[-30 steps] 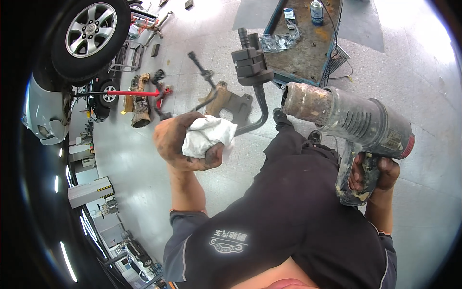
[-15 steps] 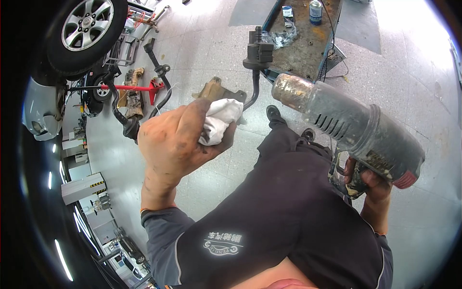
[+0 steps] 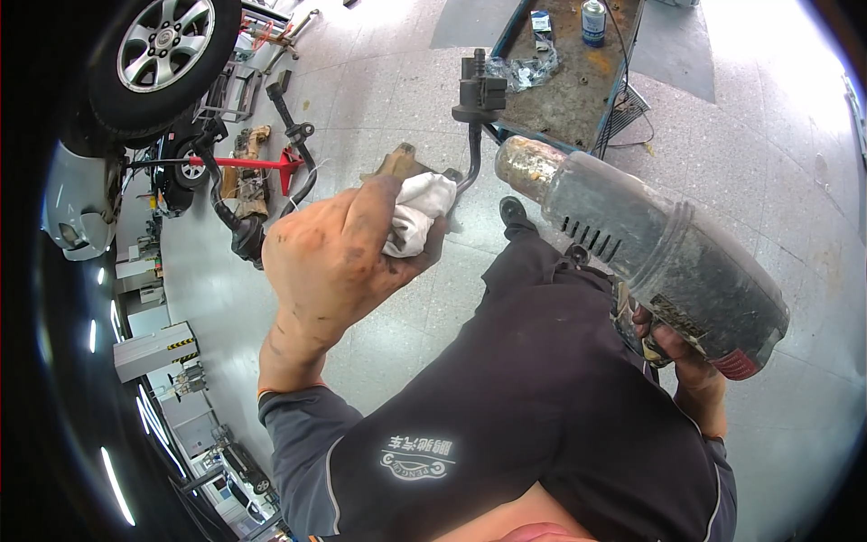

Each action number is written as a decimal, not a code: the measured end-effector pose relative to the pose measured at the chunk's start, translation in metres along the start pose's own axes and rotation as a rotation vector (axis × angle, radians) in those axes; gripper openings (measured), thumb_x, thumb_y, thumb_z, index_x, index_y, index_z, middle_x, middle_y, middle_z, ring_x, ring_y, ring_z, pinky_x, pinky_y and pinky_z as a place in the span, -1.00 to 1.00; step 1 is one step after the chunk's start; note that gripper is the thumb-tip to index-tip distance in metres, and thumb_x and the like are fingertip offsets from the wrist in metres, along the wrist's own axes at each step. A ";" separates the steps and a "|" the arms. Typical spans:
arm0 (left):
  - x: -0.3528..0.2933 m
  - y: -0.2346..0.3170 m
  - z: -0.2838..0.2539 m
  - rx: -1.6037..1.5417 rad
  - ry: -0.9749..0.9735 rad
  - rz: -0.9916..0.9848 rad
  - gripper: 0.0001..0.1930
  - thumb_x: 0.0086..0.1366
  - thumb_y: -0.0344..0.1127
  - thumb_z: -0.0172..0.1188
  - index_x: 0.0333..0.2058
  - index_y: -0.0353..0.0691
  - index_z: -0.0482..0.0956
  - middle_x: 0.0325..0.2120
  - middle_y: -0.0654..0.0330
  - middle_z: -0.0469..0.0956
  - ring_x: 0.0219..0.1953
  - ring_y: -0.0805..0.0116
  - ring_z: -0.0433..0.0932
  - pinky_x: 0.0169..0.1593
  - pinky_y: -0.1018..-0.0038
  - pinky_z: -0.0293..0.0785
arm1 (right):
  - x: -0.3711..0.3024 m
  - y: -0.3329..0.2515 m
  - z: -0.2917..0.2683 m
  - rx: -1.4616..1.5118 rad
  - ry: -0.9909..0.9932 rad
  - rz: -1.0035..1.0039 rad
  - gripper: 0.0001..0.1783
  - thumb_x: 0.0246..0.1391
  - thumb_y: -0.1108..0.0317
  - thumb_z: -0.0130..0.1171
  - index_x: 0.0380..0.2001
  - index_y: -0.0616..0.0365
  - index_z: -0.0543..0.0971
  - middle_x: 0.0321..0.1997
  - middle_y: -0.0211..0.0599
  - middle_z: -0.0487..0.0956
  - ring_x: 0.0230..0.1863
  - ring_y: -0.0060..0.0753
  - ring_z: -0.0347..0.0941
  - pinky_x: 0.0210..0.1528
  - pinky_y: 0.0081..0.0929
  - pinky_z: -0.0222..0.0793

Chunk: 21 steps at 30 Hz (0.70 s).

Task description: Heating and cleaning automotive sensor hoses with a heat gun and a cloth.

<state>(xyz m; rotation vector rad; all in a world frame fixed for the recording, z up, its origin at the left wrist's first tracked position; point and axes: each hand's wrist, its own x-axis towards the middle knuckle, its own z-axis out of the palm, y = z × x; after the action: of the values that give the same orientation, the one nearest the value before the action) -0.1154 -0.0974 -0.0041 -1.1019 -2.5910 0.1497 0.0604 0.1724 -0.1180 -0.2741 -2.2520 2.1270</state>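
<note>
Far left, a wheel (image 3: 163, 54) on the raised car, a red jack handle (image 3: 244, 163) on the floor below it. At centre, left hand (image 3: 339, 257) clenched on a white rag (image 3: 417, 212), now larger and higher in view than half a second ago, rag pressed to a tan metal part (image 3: 397, 164). Behind, a black fitting (image 3: 479, 90) at the rusty bench (image 3: 573, 90). At right, right hand (image 3: 668, 343) wrapped round the grip of a heat gun (image 3: 650, 248), swung closer, nozzle near the rag.

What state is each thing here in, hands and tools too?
Left hand: closed around a white rag, grimy.
Right hand: gripping the heat gun's handle.
Heat gun: raised, scuffed, nozzle rusty.
Brake pad: held behind the rag, mostly hidden.
Spray can: upright on the rusty cart.
</note>
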 end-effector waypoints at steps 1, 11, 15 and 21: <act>0.000 0.000 0.000 0.008 -0.003 0.000 -0.60 -0.12 -0.06 0.40 -0.42 -0.23 0.53 -0.71 0.23 0.48 -0.68 0.34 0.52 -0.60 0.48 0.41 | -0.001 0.001 0.000 -0.030 -0.012 -0.019 -0.72 0.00 0.38 0.17 -0.23 0.33 0.48 -0.36 -0.16 0.53 -0.39 -0.36 0.47 -0.32 -0.42 0.41; -0.004 -0.001 -0.001 0.034 -0.028 0.007 -0.60 -0.11 -0.06 0.39 -0.42 -0.23 0.53 -0.71 0.24 0.48 -0.68 0.35 0.52 -0.60 0.49 0.41 | 0.006 -0.012 0.008 0.085 -0.002 -0.006 -0.74 0.02 0.42 0.14 -0.21 0.32 0.48 -0.36 -0.14 0.54 -0.38 -0.36 0.49 -0.33 -0.43 0.42; -0.004 0.000 -0.003 0.016 -0.023 0.007 -0.60 -0.11 -0.06 0.39 -0.42 -0.23 0.53 -0.71 0.23 0.48 -0.68 0.35 0.52 -0.60 0.49 0.42 | -0.002 0.001 0.001 -0.105 -0.045 -0.133 -0.71 0.02 0.44 0.14 -0.17 0.32 0.46 -0.37 -0.13 0.54 -0.39 -0.34 0.49 -0.34 -0.42 0.42; -0.006 0.000 0.000 0.001 -0.024 0.001 -0.60 -0.11 -0.06 0.39 -0.42 -0.24 0.53 -0.71 0.23 0.49 -0.67 0.35 0.53 -0.60 0.49 0.42 | 0.006 -0.010 0.008 -0.003 -0.015 -0.076 -0.66 0.03 0.40 0.15 -0.13 0.33 0.44 -0.34 -0.11 0.53 -0.37 -0.33 0.49 -0.36 -0.43 0.42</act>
<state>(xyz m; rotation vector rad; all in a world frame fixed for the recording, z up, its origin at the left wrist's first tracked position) -0.1112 -0.1017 -0.0053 -1.1069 -2.6109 0.1656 0.0518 0.1651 -0.1094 -0.1702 -2.2357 2.0946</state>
